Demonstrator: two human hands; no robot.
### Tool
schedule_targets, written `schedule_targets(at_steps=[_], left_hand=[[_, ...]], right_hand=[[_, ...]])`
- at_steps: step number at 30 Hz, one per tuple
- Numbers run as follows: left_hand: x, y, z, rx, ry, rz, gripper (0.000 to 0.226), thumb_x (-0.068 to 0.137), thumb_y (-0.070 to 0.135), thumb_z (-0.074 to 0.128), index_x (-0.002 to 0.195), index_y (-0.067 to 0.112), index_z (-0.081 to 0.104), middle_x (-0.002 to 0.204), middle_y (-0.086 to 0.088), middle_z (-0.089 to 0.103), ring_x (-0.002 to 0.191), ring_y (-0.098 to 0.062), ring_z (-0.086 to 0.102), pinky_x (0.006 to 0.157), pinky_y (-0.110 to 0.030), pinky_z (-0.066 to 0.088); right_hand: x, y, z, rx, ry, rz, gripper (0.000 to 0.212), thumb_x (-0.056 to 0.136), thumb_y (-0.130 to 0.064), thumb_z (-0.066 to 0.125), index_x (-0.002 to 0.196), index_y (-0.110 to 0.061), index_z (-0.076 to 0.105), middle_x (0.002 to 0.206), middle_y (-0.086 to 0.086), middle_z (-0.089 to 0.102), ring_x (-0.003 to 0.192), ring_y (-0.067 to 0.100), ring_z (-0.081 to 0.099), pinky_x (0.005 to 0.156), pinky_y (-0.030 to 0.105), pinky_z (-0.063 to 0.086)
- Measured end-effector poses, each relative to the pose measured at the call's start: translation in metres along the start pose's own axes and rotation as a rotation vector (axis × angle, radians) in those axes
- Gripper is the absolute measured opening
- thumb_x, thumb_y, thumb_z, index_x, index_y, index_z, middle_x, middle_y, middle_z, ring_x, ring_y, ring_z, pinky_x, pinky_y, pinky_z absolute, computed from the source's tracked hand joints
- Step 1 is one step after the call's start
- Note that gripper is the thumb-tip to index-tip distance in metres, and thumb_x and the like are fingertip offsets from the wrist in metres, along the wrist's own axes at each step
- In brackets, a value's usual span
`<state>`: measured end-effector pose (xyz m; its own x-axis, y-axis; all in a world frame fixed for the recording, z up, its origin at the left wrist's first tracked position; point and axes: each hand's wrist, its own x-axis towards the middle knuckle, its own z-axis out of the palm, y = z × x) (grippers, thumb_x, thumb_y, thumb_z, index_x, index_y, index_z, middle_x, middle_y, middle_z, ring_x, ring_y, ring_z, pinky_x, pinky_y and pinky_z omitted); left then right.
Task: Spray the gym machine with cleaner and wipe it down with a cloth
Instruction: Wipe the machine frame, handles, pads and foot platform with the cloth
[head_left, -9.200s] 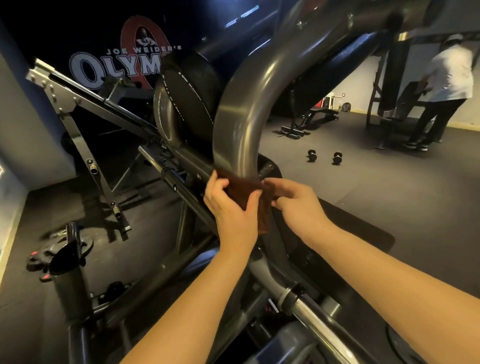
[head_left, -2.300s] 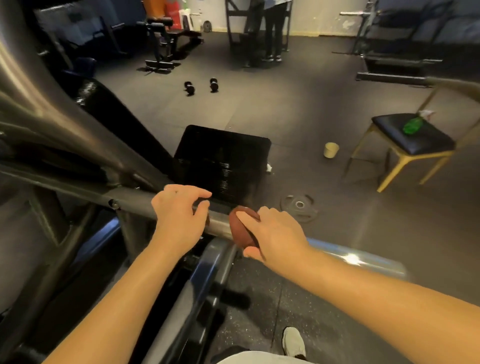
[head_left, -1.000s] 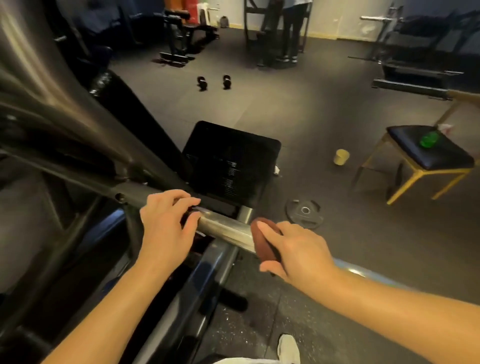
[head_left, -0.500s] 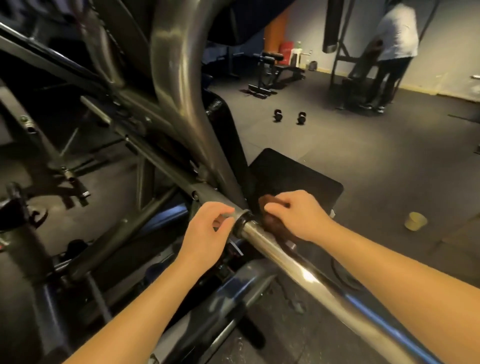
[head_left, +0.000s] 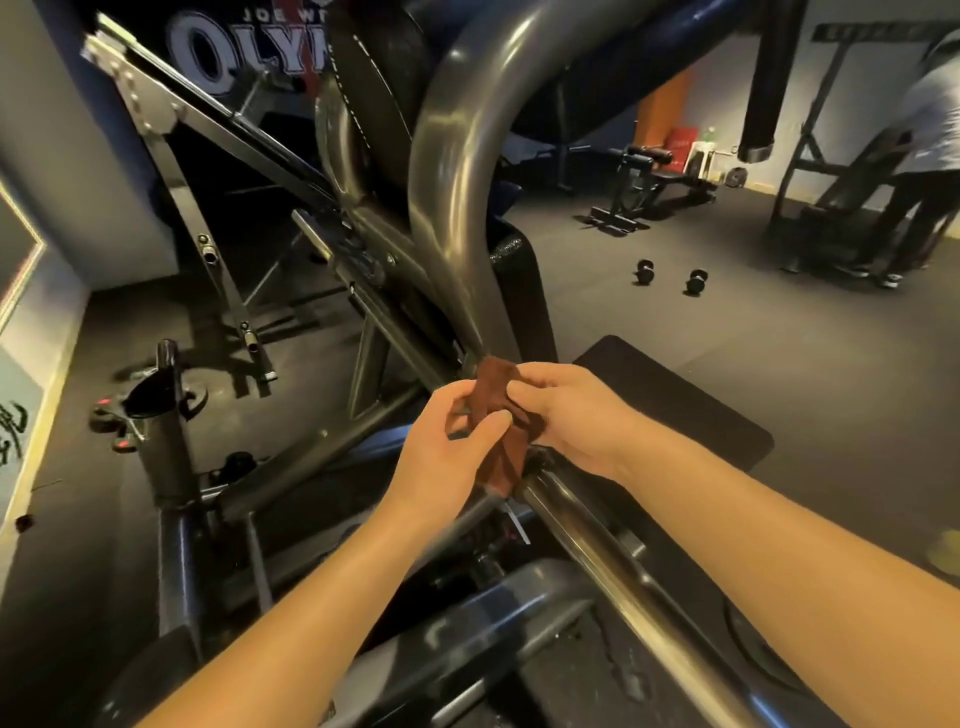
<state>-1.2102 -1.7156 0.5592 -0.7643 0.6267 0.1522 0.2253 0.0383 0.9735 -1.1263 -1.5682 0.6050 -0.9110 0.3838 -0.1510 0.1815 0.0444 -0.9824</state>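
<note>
Cloth (head_left: 494, 415): brown and bunched. We hold it between both hands at the foot of the gym machine's curved tube, where the tube meets the chrome bar. Its lower end hangs against the near end of that bar.
Left hand (head_left: 445, 460): our thumb lies across the cloth's front and our curled fingers pinch its left side.
Right hand (head_left: 576, 421): our fingers are curled round the cloth's upper right part and grip it.
Gym machine (head_left: 451, 156): a thick grey curved tube rises from our hands toward the top edge.
Chrome bar (head_left: 623, 571): it runs from just below the cloth toward the lower right corner.
Black mat (head_left: 675, 410): on the floor just beyond our right hand.
Dumbbells (head_left: 670, 275): a pair on the floor, well apart from us.
Bench (head_left: 649, 179): near the far wall.
Another person (head_left: 919, 171): at the right edge, bent toward a rack.
Wall lettering (head_left: 249, 49): large white letters at the top left, partly hidden.
</note>
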Motion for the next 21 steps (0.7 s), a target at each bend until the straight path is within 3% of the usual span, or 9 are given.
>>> schedule_targets(at_steps=[4,7,10,13,16,19,21], left_hand=[[0.007,-0.005,-0.011,0.055,0.149,0.026,0.019,0.095,0.014,0.071,0.111,0.024,0.067,0.101,0.008,0.073,0.092,0.0,0.069,0.077,-0.015,0.054],[0.022,-0.006,-0.018,0.108,0.234,0.021,0.014,0.095,0.014,0.07,0.103,0.025,0.067,0.094,0.008,0.072,0.086,-0.001,0.068,0.076,-0.015,0.051],[0.042,-0.009,-0.026,0.19,0.316,0.033,0.014,0.098,0.019,0.066,0.109,0.028,0.064,0.098,0.01,0.068,0.087,0.001,0.064,0.073,-0.009,0.045],[0.06,-0.03,-0.026,0.395,0.118,0.059,0.021,0.099,0.027,0.064,0.119,0.032,0.061,0.106,0.014,0.066,0.098,-0.001,0.063,0.088,-0.022,0.051],[0.056,-0.059,-0.009,0.672,-0.17,0.132,0.021,0.097,0.039,0.064,0.118,0.035,0.063,0.117,0.016,0.063,0.111,-0.004,0.058,0.103,-0.034,0.049],[0.041,-0.073,0.003,0.634,-0.228,0.147,0.039,0.101,0.046,0.059,0.137,0.033,0.06,0.147,0.014,0.053,0.138,-0.004,0.044,0.12,-0.034,0.034],[0.038,-0.078,0.004,0.587,-0.242,0.152,0.036,0.103,0.042,0.057,0.137,0.033,0.062,0.15,0.016,0.051,0.142,-0.001,0.038,0.123,-0.032,0.028]], right_hand=[[0.007,-0.001,0.008,0.056,-0.104,0.023,0.026,0.108,-0.013,0.05,0.122,-0.01,0.071,0.113,0.011,0.076,0.108,0.026,0.073,0.096,0.041,0.059],[0.013,-0.001,0.008,-0.011,0.012,-0.02,0.022,0.103,-0.012,0.06,0.12,-0.015,0.075,0.11,0.002,0.078,0.105,0.017,0.074,0.089,0.032,0.061],[0.022,0.01,-0.003,-0.056,0.188,0.028,0.023,0.099,-0.015,0.068,0.118,-0.024,0.076,0.118,-0.004,0.074,0.113,0.014,0.069,0.104,0.041,0.055],[0.024,0.031,-0.014,-0.161,0.317,0.144,0.026,0.099,-0.013,0.065,0.122,-0.024,0.073,0.124,-0.002,0.069,0.122,0.018,0.061,0.11,0.042,0.048],[0.017,0.054,-0.011,-0.301,0.264,0.271,0.035,0.102,-0.012,0.06,0.137,-0.017,0.066,0.137,0.005,0.064,0.128,0.022,0.057,0.103,0.029,0.041],[0.013,0.07,-0.003,-0.356,0.226,0.313,0.038,0.104,-0.012,0.055,0.141,-0.016,0.063,0.14,0.005,0.062,0.127,0.022,0.057,0.106,0.03,0.041],[0.012,0.074,-0.002,-0.37,0.251,0.298,0.039,0.104,-0.012,0.056,0.143,-0.015,0.062,0.141,0.003,0.062,0.129,0.022,0.056,0.11,0.032,0.04]])
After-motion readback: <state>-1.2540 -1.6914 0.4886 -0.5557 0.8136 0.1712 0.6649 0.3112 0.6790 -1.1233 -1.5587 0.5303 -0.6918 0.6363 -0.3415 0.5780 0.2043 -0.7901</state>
